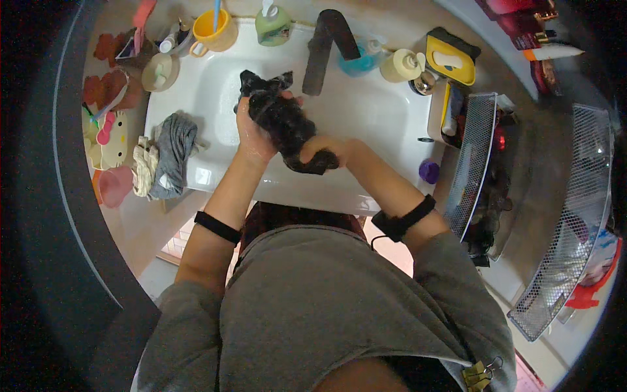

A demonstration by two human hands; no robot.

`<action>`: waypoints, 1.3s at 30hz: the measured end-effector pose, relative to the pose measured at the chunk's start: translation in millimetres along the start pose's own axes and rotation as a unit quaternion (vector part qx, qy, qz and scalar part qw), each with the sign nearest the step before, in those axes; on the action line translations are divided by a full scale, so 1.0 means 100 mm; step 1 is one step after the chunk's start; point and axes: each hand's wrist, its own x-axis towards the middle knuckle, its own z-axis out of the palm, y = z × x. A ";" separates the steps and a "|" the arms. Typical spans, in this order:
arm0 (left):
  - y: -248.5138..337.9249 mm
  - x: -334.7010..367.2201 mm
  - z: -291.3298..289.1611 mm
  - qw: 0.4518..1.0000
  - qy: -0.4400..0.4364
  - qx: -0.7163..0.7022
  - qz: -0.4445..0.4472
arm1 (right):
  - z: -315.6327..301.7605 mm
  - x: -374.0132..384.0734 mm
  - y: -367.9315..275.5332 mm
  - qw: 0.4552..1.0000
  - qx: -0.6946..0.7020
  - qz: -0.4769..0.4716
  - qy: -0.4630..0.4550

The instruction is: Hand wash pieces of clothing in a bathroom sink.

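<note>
Over the white sink [385, 130], both hands grip a bunched, wet-looking black cloth item [281, 121] with pale suds on it; its exact kind I cannot make out. My left hand [255, 134] cups it from the left, fingertips showing past its far side. My right hand [330, 147] is closed round its lower right end, which curls out below the fingers. The dark faucet [323, 49] rises just beyond the cloth. On the sink's left rim lies a grey cloth [175, 153] beside a cream-coloured cloth [145, 163].
Along the back stand a yellow mug [215, 32], a green pump bottle [273, 27], a blue bottle [359, 60], a cream pump bottle [401, 66] and a yellow soap dish [450, 60]. A purple lid-like item [429, 172] sits on the right rim. Wire mesh baskets [471, 163] flank the right side.
</note>
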 end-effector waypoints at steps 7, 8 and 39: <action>0.11 -0.05 -0.22 0.993 0.115 0.018 -0.037 | 0.08 0.04 0.27 0.993 0.081 -0.037 -0.077; 0.13 -0.08 -0.17 0.994 0.078 0.033 -0.070 | -0.24 0.31 0.53 0.979 0.123 -0.033 -0.159; -0.47 -0.29 -0.31 0.674 0.018 0.696 -0.247 | -0.01 0.41 0.27 0.902 -0.229 -0.270 0.249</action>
